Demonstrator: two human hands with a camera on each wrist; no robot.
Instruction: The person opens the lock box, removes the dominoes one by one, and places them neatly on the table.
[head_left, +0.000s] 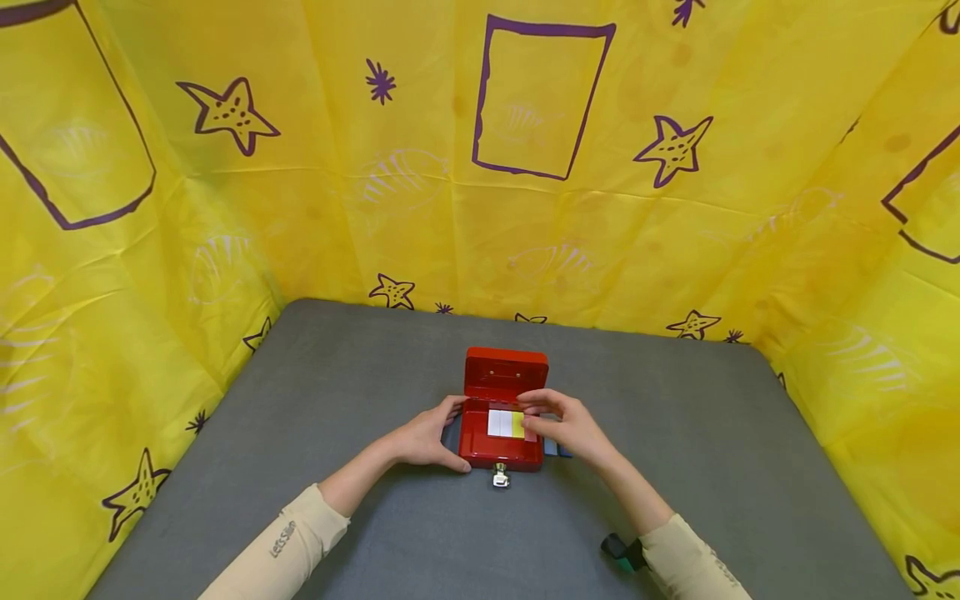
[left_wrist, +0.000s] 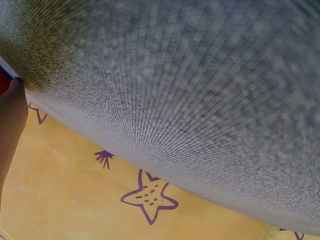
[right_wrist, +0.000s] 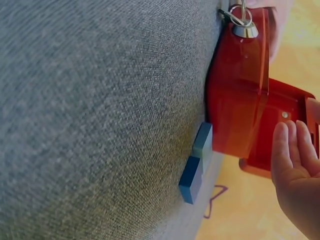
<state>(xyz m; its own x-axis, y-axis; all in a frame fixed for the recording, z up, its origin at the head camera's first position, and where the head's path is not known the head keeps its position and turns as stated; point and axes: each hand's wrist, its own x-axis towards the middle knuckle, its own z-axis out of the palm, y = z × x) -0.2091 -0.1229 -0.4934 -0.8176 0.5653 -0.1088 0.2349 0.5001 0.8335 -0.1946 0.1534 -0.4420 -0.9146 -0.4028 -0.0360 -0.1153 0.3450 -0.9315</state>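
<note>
An open red cash box [head_left: 500,450] stands on the grey table, its lid [head_left: 506,367] raised at the back. A key ring [right_wrist: 241,16] hangs from the lock on its front. Inside, white blocks [head_left: 500,423], a yellow block [head_left: 518,425] and a pink block [head_left: 531,434] lie side by side. My left hand [head_left: 423,435] grips the box's left side, thumb at the front corner and fingers towards the back. Over the box's right part is my right hand [head_left: 567,427], its thumb close above the pink block. In the right wrist view its fingers [right_wrist: 295,145] are nearly straight.
Two blue blocks [right_wrist: 202,140] lie on the table just right of the box. Yellow cloth [head_left: 547,225] with starfish drawings hangs behind and at both sides of the grey table [head_left: 360,358]. A dark strap [head_left: 622,553] shows near the right sleeve.
</note>
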